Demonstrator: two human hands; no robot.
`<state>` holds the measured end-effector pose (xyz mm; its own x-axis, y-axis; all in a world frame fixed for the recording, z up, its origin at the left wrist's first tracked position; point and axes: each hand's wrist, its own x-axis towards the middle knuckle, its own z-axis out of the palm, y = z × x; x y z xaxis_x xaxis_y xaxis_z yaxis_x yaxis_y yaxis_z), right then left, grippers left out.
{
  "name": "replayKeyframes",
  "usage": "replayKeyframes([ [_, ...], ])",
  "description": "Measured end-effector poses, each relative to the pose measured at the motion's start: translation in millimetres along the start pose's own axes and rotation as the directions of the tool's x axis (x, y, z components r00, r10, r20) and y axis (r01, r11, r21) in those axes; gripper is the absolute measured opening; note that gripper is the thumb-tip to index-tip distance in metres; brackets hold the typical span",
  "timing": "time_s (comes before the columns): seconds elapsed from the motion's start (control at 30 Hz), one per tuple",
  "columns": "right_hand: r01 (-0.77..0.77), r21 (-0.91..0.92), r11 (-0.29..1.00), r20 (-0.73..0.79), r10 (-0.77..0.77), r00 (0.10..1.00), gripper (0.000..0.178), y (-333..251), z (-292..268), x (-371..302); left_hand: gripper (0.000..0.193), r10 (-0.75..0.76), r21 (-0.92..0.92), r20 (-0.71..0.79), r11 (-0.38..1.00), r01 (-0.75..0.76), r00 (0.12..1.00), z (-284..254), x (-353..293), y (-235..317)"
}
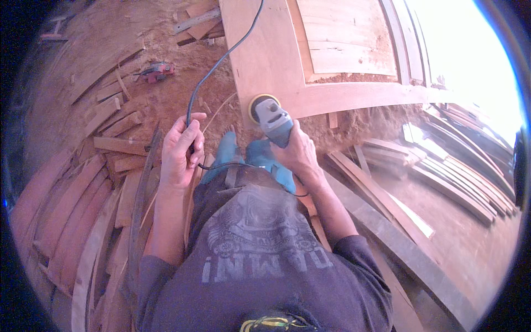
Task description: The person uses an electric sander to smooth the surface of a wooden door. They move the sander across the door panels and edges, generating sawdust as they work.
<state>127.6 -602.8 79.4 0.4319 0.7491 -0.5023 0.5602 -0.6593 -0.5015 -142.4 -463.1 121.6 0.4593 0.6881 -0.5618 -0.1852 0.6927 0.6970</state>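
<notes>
While the left hand point(181, 149) lifts its cord point(213, 72), the sander point(271, 119) sits in the right hand's point(298, 152) grip.

1. The grey-bodied handheld sander point(273, 120) is partly covered by the right grip point(299, 150); its yellow-rimmed round disc point(259, 104) shows only an arc.
2. The black power cord point(221, 62) leaves the top edge.
3. The pale wooden panelled door point(310, 50) beyond the right grip is cropped, and bleached by glare.
4. The small red power tool point(157, 70) is too small to identify.
</notes>
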Motion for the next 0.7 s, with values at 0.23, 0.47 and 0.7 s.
replayKeyframes([
  [0.23, -0.102, -0.036, 0.994, -0.069, 0.099, 0.993, 0.063, 45, -26, -3, 0.030, -0.038, 0.007, 0.009, 0.999, 0.038, 0.999, 11, 12, 4],
  [0.47, -0.189, 0.011, 0.982, -0.135, 0.189, 0.973, 0.067, 91, -69, 7, 0.033, -0.064, 0.013, 0.031, 0.998, 0.063, 0.997, 54, 27, -14],
  [0.7, -0.300, 0.073, 0.951, -0.190, 0.309, 0.932, 0.071, 136, -122, 25, 0.030, -0.086, -0.016, 0.026, 0.996, 0.086, 0.996, 102, 37, -32],
])
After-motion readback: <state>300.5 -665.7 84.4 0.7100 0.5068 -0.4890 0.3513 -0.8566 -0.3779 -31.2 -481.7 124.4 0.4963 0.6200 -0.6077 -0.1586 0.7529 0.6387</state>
